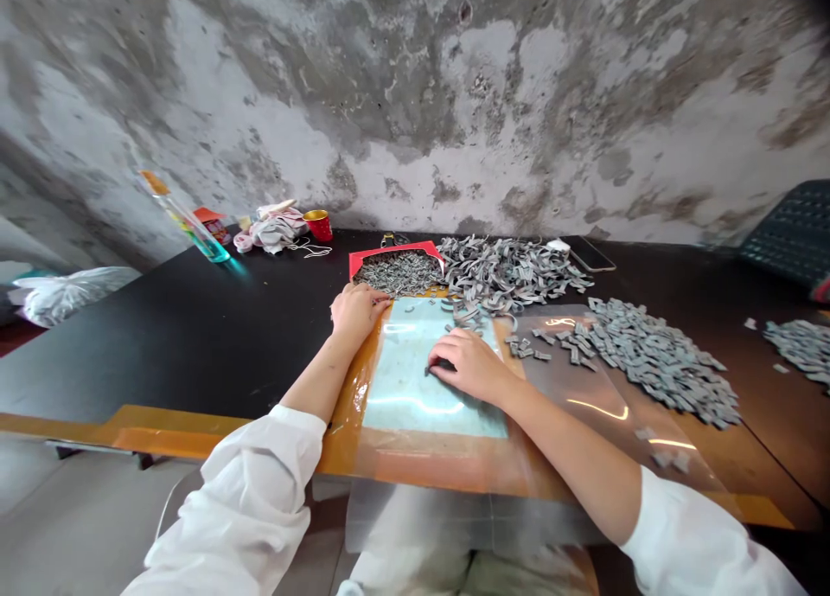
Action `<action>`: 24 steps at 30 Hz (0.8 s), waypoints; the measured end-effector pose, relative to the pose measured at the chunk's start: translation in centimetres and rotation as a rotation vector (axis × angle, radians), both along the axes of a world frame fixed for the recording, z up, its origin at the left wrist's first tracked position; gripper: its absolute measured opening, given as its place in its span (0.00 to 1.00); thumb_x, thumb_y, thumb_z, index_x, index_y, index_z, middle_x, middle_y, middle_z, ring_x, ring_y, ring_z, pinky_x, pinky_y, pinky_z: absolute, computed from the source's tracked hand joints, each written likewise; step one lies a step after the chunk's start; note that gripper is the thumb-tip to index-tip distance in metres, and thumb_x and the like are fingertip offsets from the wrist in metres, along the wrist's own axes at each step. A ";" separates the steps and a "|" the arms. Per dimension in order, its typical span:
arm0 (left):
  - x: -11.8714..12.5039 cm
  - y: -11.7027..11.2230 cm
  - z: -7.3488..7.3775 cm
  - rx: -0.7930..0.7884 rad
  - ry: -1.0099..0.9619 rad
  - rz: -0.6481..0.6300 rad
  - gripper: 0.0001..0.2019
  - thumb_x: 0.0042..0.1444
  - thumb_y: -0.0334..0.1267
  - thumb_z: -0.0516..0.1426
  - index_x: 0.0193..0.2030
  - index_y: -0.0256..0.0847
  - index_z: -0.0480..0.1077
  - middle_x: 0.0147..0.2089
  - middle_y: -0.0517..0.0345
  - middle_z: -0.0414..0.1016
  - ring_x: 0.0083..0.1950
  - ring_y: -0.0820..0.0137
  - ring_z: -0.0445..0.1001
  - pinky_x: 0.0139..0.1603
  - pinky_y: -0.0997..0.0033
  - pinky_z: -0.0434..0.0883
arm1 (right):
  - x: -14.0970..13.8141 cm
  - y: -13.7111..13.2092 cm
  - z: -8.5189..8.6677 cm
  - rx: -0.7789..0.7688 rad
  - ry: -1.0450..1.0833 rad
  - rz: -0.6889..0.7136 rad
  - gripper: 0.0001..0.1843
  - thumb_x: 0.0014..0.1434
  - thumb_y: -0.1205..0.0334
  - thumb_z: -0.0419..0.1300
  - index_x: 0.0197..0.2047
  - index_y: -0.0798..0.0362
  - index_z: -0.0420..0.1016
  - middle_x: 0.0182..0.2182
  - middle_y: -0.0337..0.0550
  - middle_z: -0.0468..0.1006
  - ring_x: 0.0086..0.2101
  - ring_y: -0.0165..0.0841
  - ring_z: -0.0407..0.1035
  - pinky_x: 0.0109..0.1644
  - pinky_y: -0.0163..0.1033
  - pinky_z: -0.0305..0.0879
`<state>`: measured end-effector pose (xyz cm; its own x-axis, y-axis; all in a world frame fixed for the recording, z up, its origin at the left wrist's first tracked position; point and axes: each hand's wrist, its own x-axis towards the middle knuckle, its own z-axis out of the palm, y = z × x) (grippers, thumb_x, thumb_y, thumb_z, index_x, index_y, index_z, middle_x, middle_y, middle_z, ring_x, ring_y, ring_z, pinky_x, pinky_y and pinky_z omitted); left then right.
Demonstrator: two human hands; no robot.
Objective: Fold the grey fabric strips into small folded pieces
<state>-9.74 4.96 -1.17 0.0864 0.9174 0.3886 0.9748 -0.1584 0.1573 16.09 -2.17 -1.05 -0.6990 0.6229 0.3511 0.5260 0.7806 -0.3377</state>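
My left hand (358, 312) is at the front left corner of a red-edged box (397, 252) full of small grey metal-looking pieces (405, 270). Its fingers are drawn together at the box's front; whatever they hold is too small to make out. Over a pale blue sheet (402, 393) under clear plastic, my right hand (468, 364) is closed with its fingertips pinched on a small dark piece (430, 370). Just beyond the right hand lies a heap of grey fabric-like strips (512, 272). A few short grey folded pieces (528, 349) are scattered to its right.
A large pile of short grey pieces (658, 362) spreads at the right, with another pile (801, 347) farther out. A phone (591, 254) lies behind the strips. At the back left stand a bottle (188, 220), crumpled cloth (276, 228) and a red cup (318, 225).
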 end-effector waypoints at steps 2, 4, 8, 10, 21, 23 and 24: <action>0.1 -0.2 0.2 0.010 -0.033 0.003 0.15 0.59 0.49 0.55 0.42 0.47 0.80 0.42 0.50 0.78 0.46 0.55 0.69 0.41 0.61 0.65 | 0.1 0.1 0.0 0.003 0.024 -0.034 0.03 0.58 0.62 0.63 0.35 0.51 0.78 0.32 0.43 0.79 0.39 0.36 0.68 0.48 0.42 0.59; 0.4 -0.4 0.4 0.066 -0.108 -0.021 0.15 0.59 0.48 0.55 0.44 0.46 0.79 0.43 0.50 0.77 0.47 0.57 0.70 0.44 0.61 0.65 | 0.4 0.3 0.2 -0.024 0.116 -0.130 0.05 0.56 0.62 0.65 0.38 0.50 0.78 0.32 0.41 0.80 0.37 0.36 0.69 0.46 0.41 0.60; 2.5 -1.2 0.7 0.089 -0.299 -0.340 0.16 0.62 0.48 0.53 0.43 0.42 0.78 0.43 0.52 0.77 0.46 0.63 0.72 0.52 0.65 0.65 | 1.4 1.3 0.4 -0.134 0.358 -0.318 0.09 0.56 0.62 0.64 0.42 0.48 0.78 0.33 0.39 0.81 0.32 0.33 0.70 0.40 0.38 0.63; 3.9 -1.7 0.4 0.021 -0.263 -0.489 0.16 0.62 0.48 0.53 0.47 0.44 0.76 0.46 0.52 0.76 0.49 0.63 0.71 0.54 0.63 0.64 | 1.9 1.9 0.5 -0.142 0.404 -0.348 0.08 0.58 0.62 0.61 0.41 0.49 0.79 0.35 0.40 0.81 0.33 0.33 0.70 0.41 0.38 0.64; 3.6 -1.6 -0.5 0.033 -0.115 -0.326 0.15 0.60 0.45 0.53 0.47 0.44 0.76 0.49 0.51 0.74 0.50 0.59 0.70 0.55 0.58 0.65 | 1.9 1.0 1.4 0.028 0.142 -0.440 0.07 0.55 0.65 0.57 0.32 0.51 0.78 0.36 0.43 0.79 0.40 0.39 0.68 0.50 0.46 0.61; 2.5 -1.3 -0.3 0.048 -0.102 -0.226 0.15 0.59 0.44 0.53 0.47 0.43 0.76 0.48 0.52 0.74 0.49 0.58 0.70 0.54 0.57 0.65 | 1.9 0.9 1.1 0.099 0.058 -0.430 0.12 0.57 0.62 0.57 0.42 0.52 0.78 0.45 0.47 0.78 0.47 0.43 0.66 0.55 0.49 0.59; 2.1 -1.1 -0.2 0.045 -0.099 -0.191 0.15 0.59 0.43 0.53 0.48 0.44 0.76 0.48 0.52 0.74 0.49 0.58 0.70 0.54 0.57 0.65 | 1.9 0.9 0.9 0.121 0.025 -0.391 0.17 0.59 0.60 0.56 0.49 0.53 0.76 0.51 0.49 0.75 0.52 0.44 0.63 0.58 0.50 0.57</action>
